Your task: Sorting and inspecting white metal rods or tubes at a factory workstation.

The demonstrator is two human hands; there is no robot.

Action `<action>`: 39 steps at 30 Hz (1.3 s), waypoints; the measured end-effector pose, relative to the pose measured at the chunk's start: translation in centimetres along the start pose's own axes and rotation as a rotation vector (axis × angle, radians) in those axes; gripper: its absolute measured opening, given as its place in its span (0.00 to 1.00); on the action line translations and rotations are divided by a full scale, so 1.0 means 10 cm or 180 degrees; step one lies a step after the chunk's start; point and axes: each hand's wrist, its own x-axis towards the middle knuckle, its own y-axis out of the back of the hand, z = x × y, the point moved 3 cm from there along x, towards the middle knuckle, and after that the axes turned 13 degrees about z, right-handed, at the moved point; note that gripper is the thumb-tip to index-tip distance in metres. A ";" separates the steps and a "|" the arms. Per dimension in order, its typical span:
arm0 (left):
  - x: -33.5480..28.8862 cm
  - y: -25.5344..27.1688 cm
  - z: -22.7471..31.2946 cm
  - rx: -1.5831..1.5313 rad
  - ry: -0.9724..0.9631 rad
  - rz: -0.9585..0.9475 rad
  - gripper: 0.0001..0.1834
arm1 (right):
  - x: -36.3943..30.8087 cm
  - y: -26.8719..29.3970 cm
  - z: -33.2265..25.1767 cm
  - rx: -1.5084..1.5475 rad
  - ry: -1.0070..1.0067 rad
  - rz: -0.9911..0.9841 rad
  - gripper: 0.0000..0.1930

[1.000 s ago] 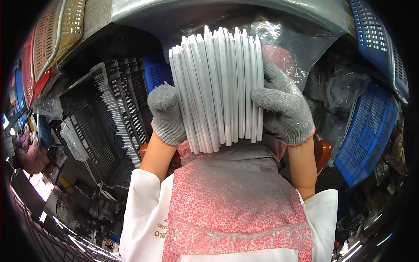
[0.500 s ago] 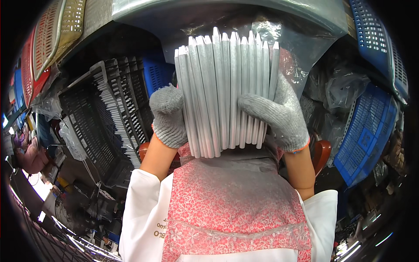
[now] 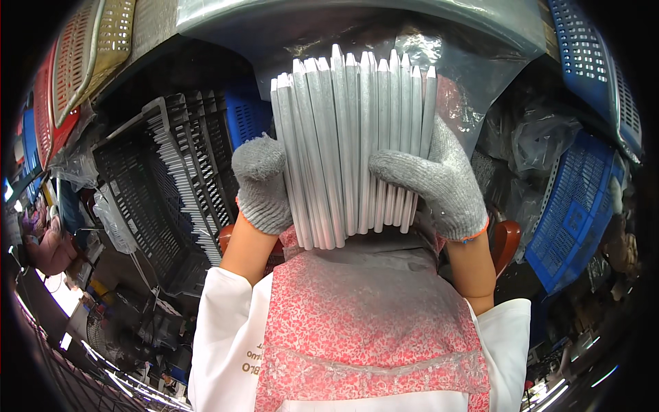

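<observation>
Between my gloved hands is a row of several silver-grey metal rods [image 3: 343, 144], side by side, their tapered tips pointing away from me. The tips and the near ends are uneven in height. My left hand [image 3: 262, 182], in a grey knit glove, closes on the row's left side; its fingers are mostly hidden behind the rods. On the right, my right hand [image 3: 439, 182] grips the row with its thumb laid across the front of the rods. Its other fingers are hidden behind them. Below the rods is a dusty pink floral apron [image 3: 371, 309].
A plastic-covered table [image 3: 371, 17] edges the far side. Black crates [image 3: 165, 192] holding more rods stand at left. A blue crate [image 3: 573, 213] and clear plastic bags [image 3: 542, 141] are at right. Baskets [image 3: 110, 34] sit at far left; a blue basket [image 3: 597, 69] is at far right.
The row of rods and both hands have shifted very slightly to the left. Both hands keep their grip.
</observation>
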 end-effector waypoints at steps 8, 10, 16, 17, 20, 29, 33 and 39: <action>-0.03 0.01 0.01 0.0040 -0.0078 0.0185 0.26 | 0.01 0.02 -0.02 0.0038 -0.0124 0.0073 0.29; -0.02 0.01 -0.01 0.0051 -0.0091 0.0409 0.26 | 0.02 0.00 -0.05 0.0080 0.0022 0.0134 0.30; 0.02 -0.01 -0.04 -0.0053 -0.0180 0.0277 0.26 | 0.00 -0.04 -0.07 -0.0028 0.0147 0.0308 0.29; 0.01 -0.02 -0.04 -0.0067 -0.0176 0.0268 0.26 | 0.00 -0.03 -0.07 -0.0081 0.0132 0.0305 0.29; 0.01 -0.06 -0.05 -0.0084 -0.0165 0.0251 0.26 | 0.01 -0.02 -0.09 0.0053 0.0261 0.0289 0.30; -0.02 -0.07 -0.07 -0.0152 -0.0102 0.0254 0.26 | 0.17 0.02 -0.25 -0.0240 0.1180 0.0428 0.21; 0.00 -0.10 -0.09 -0.0181 -0.0070 0.0255 0.25 | 0.17 0.13 -0.18 -0.0603 0.1439 0.0573 0.21; -0.01 -0.15 -0.08 -0.0169 -0.0051 0.0268 0.25 | 0.09 0.09 -0.20 -0.0164 0.0950 0.0462 0.22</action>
